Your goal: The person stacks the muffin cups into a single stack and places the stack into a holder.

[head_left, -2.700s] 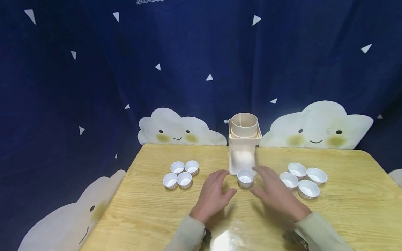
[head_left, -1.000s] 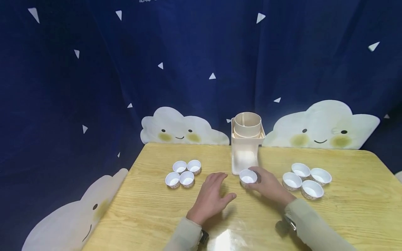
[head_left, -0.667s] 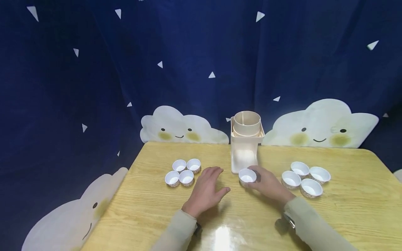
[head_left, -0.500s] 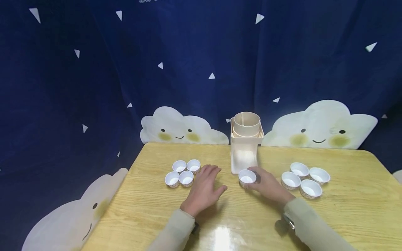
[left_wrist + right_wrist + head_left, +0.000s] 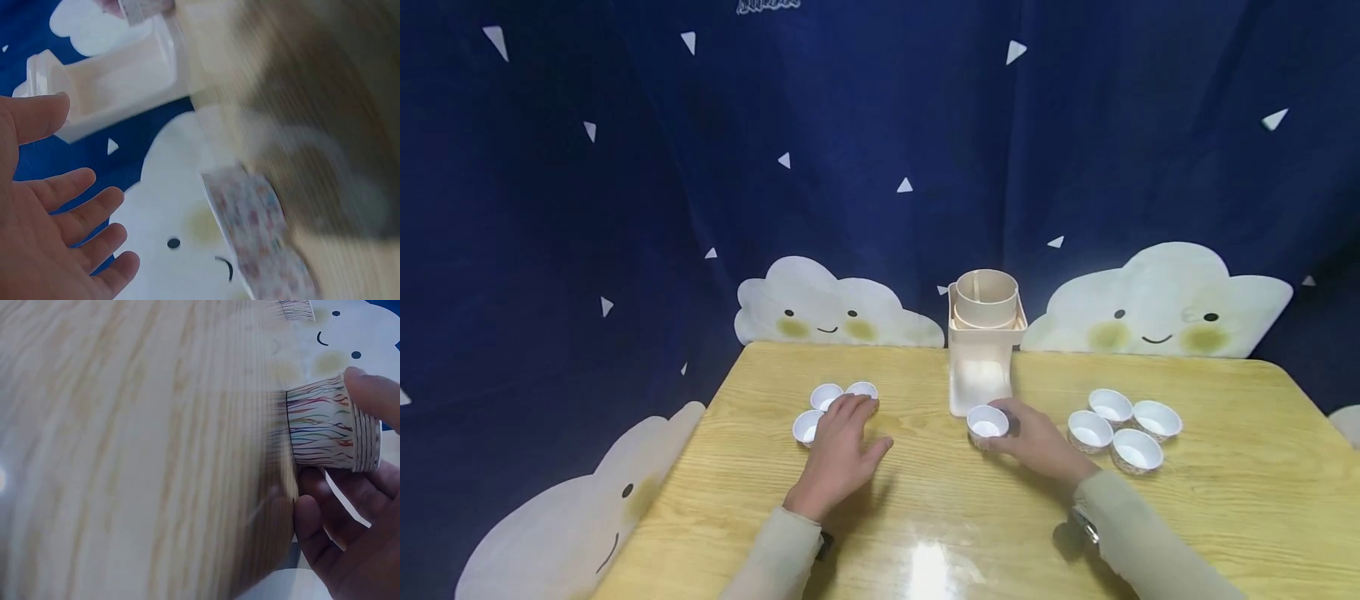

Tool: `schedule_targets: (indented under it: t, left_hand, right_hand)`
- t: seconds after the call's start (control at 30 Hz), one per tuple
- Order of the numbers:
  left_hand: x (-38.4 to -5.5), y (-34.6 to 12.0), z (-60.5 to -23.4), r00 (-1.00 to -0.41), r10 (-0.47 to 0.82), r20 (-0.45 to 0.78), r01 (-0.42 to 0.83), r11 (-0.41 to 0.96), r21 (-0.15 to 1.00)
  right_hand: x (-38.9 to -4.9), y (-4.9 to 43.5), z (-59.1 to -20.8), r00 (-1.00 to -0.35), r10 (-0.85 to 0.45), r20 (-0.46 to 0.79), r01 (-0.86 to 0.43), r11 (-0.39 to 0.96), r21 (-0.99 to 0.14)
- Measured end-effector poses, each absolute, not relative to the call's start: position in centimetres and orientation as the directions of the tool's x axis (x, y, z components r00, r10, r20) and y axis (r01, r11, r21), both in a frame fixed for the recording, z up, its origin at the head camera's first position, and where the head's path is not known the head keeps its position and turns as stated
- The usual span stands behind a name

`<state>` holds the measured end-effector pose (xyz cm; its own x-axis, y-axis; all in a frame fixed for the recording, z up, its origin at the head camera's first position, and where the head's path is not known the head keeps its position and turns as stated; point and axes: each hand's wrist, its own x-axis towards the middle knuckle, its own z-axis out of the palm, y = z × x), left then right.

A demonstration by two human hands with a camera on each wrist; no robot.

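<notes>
Paper baking cups, white inside, stand on the wooden table. My right hand holds the middle paper cup between thumb and fingers. In the right wrist view this cup has coloured wavy lines and several stacked rims. Fingers spread and relaxed, my left hand is over the left group of cups and hides part of it. The left wrist view shows that palm holding nothing, with flower-patterned cups beyond the fingertips.
A cream plastic holder with a round container on top stands behind the middle cup. Several more cups form a group at the right. A dark blue curtain with white clouds hangs behind the table.
My right hand has come to the middle cup and taken hold of it, then stayed there. My left hand has moved left, from near that cup to the left group.
</notes>
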<state>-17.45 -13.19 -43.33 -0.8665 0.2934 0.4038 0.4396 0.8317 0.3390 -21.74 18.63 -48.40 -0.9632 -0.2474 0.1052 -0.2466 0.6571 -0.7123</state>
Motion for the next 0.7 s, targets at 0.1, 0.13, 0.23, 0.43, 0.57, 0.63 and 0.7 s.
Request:
schedule_targets:
  t: [0.1, 0.13, 0.23, 0.43, 0.57, 0.63, 0.7]
  left_hand:
    - [-17.3, -14.8, -43.2, -0.863, 0.273, 0.426, 0.430, 0.838, 0.335]
    - [-17.2, -15.4, -43.2, -0.862, 0.263, 0.434, 0.424, 0.842, 0.333]
    - [-17.1, -17.3, -43.3, -0.859, 0.226, 0.459, 0.398, 0.860, 0.320]
    - [-17.1, -20.4, -44.2, -0.882, 0.134, 0.452, 0.309, 0.889, 0.338]
    - [-17.7, -21.1, -44.7, -0.916, 0.108, 0.386, 0.255, 0.900, 0.353]
    - [-18.0, -21.2, -44.8, -0.928, 0.097, 0.361, 0.236, 0.901, 0.365]
    - [-18.3, -21.2, -44.7, -0.938, 0.086, 0.336, 0.219, 0.898, 0.381]
  right_hand:
    - [-22.0, 18.7, -48.6, -0.962, -0.249, 0.114, -0.255, 0.662, -0.705]
    - [-22.1, 18.8, -48.7, -0.962, -0.249, 0.115, -0.255, 0.662, -0.705]
    - [-22.0, 18.9, -48.8, -0.962, -0.250, 0.111, -0.254, 0.666, -0.701]
    - [-21.7, 18.8, -48.5, -0.961, -0.260, 0.093, -0.250, 0.676, -0.693]
    - [-21.5, 18.9, -48.4, -0.962, -0.253, 0.100, -0.248, 0.670, -0.699]
    - [-21.5, 18.9, -48.4, -0.963, -0.249, 0.101, -0.246, 0.669, -0.702]
    - [-21.5, 18.9, -48.6, -0.965, -0.244, 0.100, -0.242, 0.669, -0.703]
